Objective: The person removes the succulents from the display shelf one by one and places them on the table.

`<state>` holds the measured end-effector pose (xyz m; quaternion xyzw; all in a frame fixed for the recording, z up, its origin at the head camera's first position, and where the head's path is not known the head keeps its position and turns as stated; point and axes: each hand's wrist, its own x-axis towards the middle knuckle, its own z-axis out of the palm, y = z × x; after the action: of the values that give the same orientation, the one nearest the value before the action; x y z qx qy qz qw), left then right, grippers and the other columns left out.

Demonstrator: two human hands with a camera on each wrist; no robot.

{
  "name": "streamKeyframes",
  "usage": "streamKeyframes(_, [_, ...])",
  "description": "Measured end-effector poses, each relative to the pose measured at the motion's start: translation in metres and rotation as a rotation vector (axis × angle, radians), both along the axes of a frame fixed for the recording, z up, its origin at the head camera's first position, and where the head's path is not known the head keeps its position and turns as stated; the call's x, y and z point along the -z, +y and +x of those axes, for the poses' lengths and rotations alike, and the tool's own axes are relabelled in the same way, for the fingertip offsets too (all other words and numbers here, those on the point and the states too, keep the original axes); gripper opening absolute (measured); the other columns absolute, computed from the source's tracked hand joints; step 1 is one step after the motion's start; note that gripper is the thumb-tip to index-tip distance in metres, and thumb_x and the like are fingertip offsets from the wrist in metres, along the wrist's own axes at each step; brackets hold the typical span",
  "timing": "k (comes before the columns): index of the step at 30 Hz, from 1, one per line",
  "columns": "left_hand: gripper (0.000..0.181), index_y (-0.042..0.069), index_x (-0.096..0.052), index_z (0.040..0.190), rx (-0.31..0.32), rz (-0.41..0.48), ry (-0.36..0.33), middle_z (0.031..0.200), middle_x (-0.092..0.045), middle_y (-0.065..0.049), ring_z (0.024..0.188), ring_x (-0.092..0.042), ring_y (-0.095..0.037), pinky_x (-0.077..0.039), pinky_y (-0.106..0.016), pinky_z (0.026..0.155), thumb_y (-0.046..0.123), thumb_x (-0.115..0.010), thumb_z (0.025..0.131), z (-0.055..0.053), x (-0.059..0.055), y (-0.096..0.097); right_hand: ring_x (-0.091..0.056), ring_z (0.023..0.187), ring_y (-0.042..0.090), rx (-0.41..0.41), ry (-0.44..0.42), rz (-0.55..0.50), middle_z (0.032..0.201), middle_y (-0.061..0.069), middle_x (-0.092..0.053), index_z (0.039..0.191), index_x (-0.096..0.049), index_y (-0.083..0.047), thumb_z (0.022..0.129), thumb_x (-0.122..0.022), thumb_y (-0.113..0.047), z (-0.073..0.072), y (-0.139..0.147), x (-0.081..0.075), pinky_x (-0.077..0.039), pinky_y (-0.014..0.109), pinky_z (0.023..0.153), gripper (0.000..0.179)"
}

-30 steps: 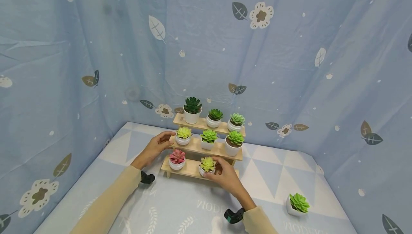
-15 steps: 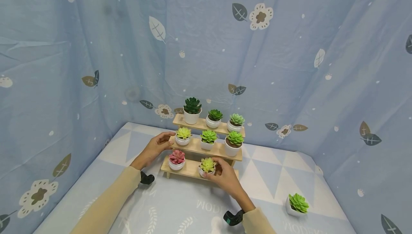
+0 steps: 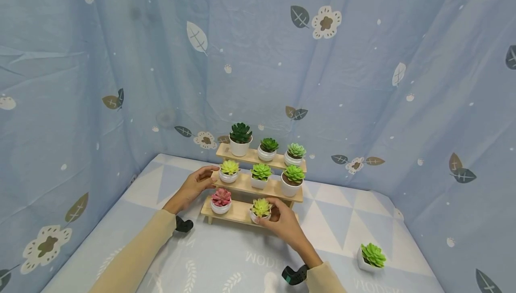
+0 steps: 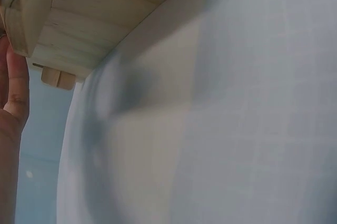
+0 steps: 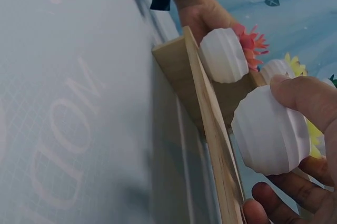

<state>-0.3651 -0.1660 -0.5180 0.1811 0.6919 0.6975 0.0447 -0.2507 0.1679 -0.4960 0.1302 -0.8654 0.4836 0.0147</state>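
Note:
A three-tier wooden plant stand [image 3: 242,211] holds small potted succulents. At its left end my left hand [image 3: 194,187] grips the middle shelf, next to a yellow-green succulent [image 3: 229,170]. In the left wrist view, the fingers [image 4: 17,81] reach the end of the wooden board [image 4: 100,2]. On the bottom shelf, my right hand [image 3: 287,225] holds another yellow-green succulent [image 3: 261,208] by its pot. The right wrist view shows thumb and fingers around that white ribbed pot [image 5: 271,134]. A pink-red succulent [image 3: 221,200] sits left of it on the same shelf.
Three succulents stand on the top shelf, the tallest a dark green one [image 3: 240,138]. A green succulent in a square white pot [image 3: 368,257] stands alone at the right of the patterned tablecloth [image 3: 322,234]. Blue curtains [image 3: 258,60] enclose the table.
The yellow-green succulent in my right hand has shifted very slightly to the right along the bottom shelf. My left hand keeps its place on the stand.

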Motion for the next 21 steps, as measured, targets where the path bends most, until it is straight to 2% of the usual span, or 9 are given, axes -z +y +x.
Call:
streamKeyframes(6, [0.052, 0.010, -0.052, 0.147, -0.013, -0.003, -0.010, 0.139, -0.053, -0.020, 0.113, -0.061, -0.023, -0.047, -0.060, 0.103, 0.028, -0.069, 0.102, 0.002, -0.001, 0.001, -0.058, 0.081, 0.018, -0.011, -0.007, -0.018, 0.100, 0.001, -0.063, 0.139, -0.059, -0.020, 0.084, -0.086, -0.045, 0.004, 0.005, -0.002, -0.051, 0.030, 0.067, 0.066])
streamKeyframes(13, [0.051, 0.010, -0.053, 0.145, -0.022, -0.025, -0.011, 0.138, -0.054, -0.019, 0.112, -0.061, -0.024, -0.048, -0.058, 0.102, 0.029, -0.070, 0.101, 0.002, -0.001, 0.000, -0.062, 0.087, 0.019, -0.004, -0.028, -0.035, 0.106, 0.003, -0.062, 0.142, -0.057, -0.016, 0.084, -0.086, -0.045, 0.007, 0.012, -0.005, -0.054, 0.032, 0.074, 0.071])
streamKeyframes(21, [0.050, 0.007, -0.054, 0.141, -0.024, -0.048, 0.000, 0.144, -0.050, -0.018, 0.116, -0.059, -0.024, -0.048, -0.059, 0.102, 0.025, -0.073, 0.099, -0.003, -0.007, 0.001, -0.062, 0.086, 0.019, 0.032, -0.060, -0.061, 0.108, 0.006, -0.060, 0.142, -0.057, -0.018, 0.083, -0.088, -0.041, 0.009, 0.020, -0.008, -0.054, 0.032, 0.072, 0.070])
